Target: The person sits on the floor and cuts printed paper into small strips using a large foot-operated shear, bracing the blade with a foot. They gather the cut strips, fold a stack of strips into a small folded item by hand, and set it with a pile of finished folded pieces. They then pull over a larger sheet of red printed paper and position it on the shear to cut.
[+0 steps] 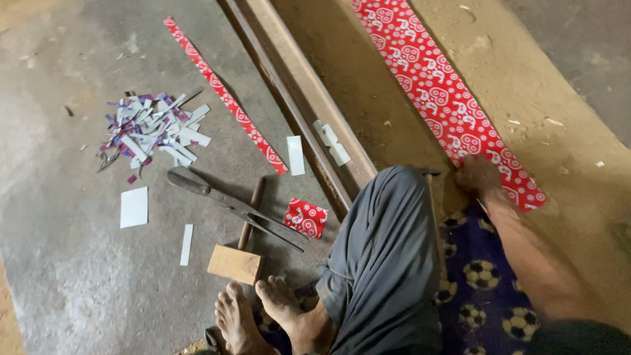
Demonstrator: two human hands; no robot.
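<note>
View from the head camera, looking down at a person seated on the floor. The right hand [478,176] rests with fingers curled down on the near end of a wide red patterned sheet strip [442,92], pressing it against the sandy floor [559,131]; how far the fingers are closed cannot be told, since they are seen from behind. The strip runs away from the hand toward the top of the view. The left hand is out of view.

Just left of the hand lies the person's bent knee in grey trousers [384,250], and beneath the forearm a dark blue cloth with football print [483,276]. Beyond the knee, a long metal rail [309,112] runs diagonally, with small white offcuts [332,142] on it. Farther left of the hand, on the concrete, lie a narrow red strip [223,95], a small red patterned piece [306,217], large metal shears [230,204], a wooden mallet [238,260], flat white pieces [134,207] and a heap of white and purple clippings [152,128]. The bare feet [259,315] rest near the mallet.
</note>
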